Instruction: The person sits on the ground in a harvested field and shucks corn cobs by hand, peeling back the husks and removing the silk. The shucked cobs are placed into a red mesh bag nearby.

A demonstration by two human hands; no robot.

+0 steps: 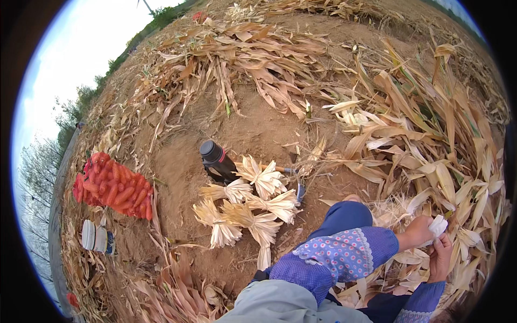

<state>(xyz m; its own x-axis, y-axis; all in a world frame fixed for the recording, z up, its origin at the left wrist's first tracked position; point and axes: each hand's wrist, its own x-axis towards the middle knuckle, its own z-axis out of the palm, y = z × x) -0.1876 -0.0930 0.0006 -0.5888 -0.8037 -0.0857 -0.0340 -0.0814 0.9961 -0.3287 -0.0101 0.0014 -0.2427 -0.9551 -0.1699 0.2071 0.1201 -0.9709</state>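
At the right of the view, my left hand [419,231] pinches a pale, whitish corn husk piece [438,225] near its middle. Just below it, my right hand [440,255] has its fingertips on the lower side of the same piece. Both hands are above a heap of dry corn stalks and leaves [440,173]. Loose pale husks [404,266] lie under my forearms. To the left of my knee, several bundles of corn husks [264,177] lie fanned out on the bare soil, some overlapping.
A dark thermos flask [220,161] stands by the bundles, with a wooden-handled tool [278,168] partly hidden behind them. Further left are a red mesh sack of corn cobs [117,187] and a white bucket [95,237]. Flattened stalks [250,60] cover the ground ahead.
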